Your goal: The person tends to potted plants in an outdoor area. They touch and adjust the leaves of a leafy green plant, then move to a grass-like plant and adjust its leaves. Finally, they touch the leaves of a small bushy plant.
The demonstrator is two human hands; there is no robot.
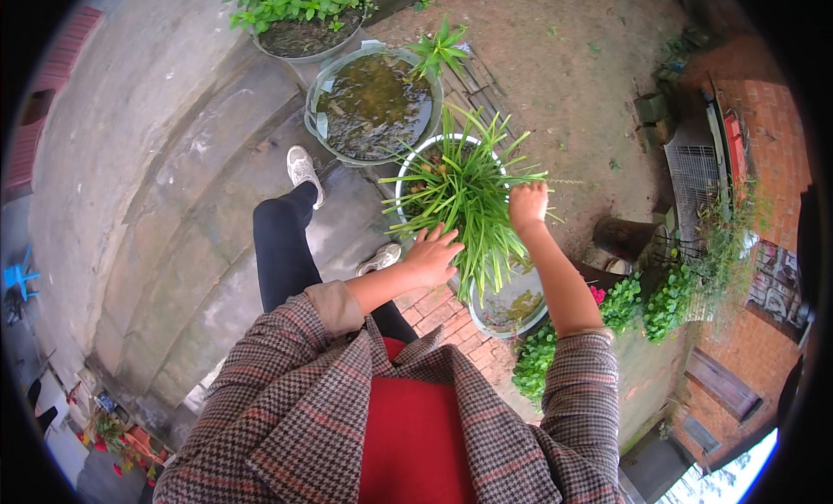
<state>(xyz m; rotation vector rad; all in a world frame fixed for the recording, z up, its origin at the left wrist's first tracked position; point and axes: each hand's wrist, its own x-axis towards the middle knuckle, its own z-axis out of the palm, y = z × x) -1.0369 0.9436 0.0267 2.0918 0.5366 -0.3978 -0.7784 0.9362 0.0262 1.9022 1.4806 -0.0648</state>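
A potted plant with long, strap-like green leaves [465, 195] fills a round pot with a white rim [399, 190] in front of me. Many of its leaf ends look cut blunt. My left hand [433, 255] is spread over the near left side of the foliage, fingers apart, its fingertips at the leaves. On the right side my right hand [528, 206] is curled closed around some leaves, and their tips show past the knuckles. What lies inside that fist is hidden. Brownish bulb-like lumps [433, 169] show at the plant's base.
Beyond the pot stands a round tub of murky water [377, 107], beside a leafy planter [309, 45]. A smaller water basin [507, 309] is under the drooping leaves. Concrete steps [195, 244] descend at left; bare soil [573, 81] and a rusty cylinder [628, 237] lie right.
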